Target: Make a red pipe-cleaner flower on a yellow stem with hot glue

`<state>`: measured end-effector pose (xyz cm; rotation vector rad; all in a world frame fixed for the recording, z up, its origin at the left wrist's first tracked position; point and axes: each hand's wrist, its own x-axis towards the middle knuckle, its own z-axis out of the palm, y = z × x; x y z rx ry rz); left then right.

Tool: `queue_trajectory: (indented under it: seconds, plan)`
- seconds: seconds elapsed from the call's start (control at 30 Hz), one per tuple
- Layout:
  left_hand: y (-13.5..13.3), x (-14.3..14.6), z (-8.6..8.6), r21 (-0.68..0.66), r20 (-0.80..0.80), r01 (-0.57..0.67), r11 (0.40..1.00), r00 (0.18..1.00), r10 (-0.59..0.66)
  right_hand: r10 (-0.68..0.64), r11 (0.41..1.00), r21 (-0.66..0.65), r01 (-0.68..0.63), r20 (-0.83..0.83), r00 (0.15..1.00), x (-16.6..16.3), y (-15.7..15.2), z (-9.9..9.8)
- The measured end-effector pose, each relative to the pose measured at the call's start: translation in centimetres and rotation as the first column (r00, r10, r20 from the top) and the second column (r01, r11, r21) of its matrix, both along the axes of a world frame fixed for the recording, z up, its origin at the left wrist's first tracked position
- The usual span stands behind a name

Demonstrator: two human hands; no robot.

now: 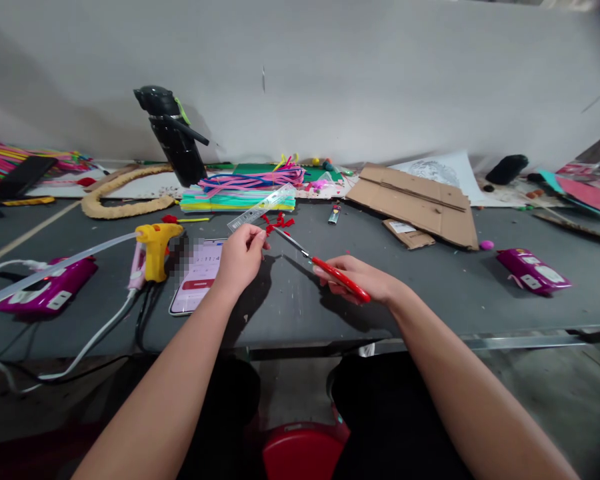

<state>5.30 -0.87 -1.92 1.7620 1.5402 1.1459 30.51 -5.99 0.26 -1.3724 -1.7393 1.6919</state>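
Observation:
My right hand [347, 275] grips a pair of scissors [337, 273] by the red handles. The blades point up and left, with the tip close to some short red fuzzy pieces [281, 223] on the grey table. My left hand [244, 253] is closed in a pinch just left of that tip; what lies between its fingertips is too small to make out. A clear ruler [261, 208] slants behind my left hand, against a stack of coloured pipe cleaners [240, 199]. Beside my left wrist lies a phone [195, 287] with its screen lit.
At left are a yellow glue gun [156, 250], a purple packet [50, 290] and white cables. A black bottle [177, 140] and a tan padded ring [93, 203] stand behind. A lighter [335, 214], cardboard [415, 200] and another purple packet [533, 272] lie to the right.

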Motion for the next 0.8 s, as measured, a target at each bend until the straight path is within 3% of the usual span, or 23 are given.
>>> queue_trajectory:
  seconds: [0.2, 0.53, 0.8]
  plan:
    - [0.2, 0.9, -0.4, 0.006, 0.076, -0.002, 1.000, 0.997, 0.002, -0.002, 1.000, 0.015, 0.002, -0.013, 1.000, -0.1, -0.2, 0.0]
    - [-0.2, 2.3, 0.0, -0.044, 0.028, 0.017, 0.999, 0.999, -0.016, -0.013, 1.000, 0.009, 0.013, -0.043, 0.999, -0.2, -0.2, -0.1]
    - [0.2, 2.2, -0.8, -0.052, 0.096, 0.059, 0.997, 0.994, -0.054, -0.034, 0.999, 0.008, 0.035, -0.048, 0.998, -0.3, -0.2, -0.2]
